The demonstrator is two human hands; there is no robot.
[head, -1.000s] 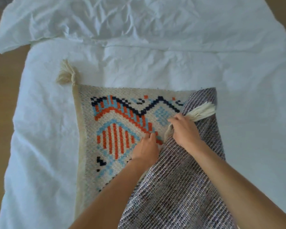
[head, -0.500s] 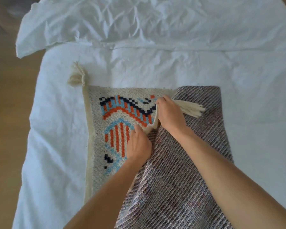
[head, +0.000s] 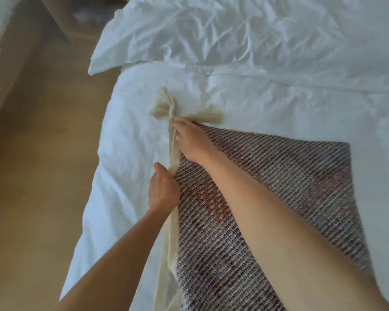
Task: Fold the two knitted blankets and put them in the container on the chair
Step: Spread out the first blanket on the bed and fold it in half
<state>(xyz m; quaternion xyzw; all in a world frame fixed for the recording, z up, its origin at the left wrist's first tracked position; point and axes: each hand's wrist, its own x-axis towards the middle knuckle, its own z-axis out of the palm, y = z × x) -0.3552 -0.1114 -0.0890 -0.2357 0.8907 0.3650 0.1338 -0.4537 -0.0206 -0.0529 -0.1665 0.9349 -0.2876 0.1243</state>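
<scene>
Right hand (head: 192, 140): fingers (head: 177, 119) flat and extended, pressing the blanket (head: 267, 176) corner beside the tassels (head: 164, 104), centre frame. Left hand (head: 163, 187): fingers curled at the cream border (head: 174, 158); whether they pinch it cannot be told. Blanket: folded over, striped reverse up, on the bed (head: 256, 95), centre to lower right. Container and chair: not in view. Risk: edges may drift out of alignment if either hand lifts unevenly. Pose: both forearms reach forward from lower frame, right crossing above the knit.
</scene>
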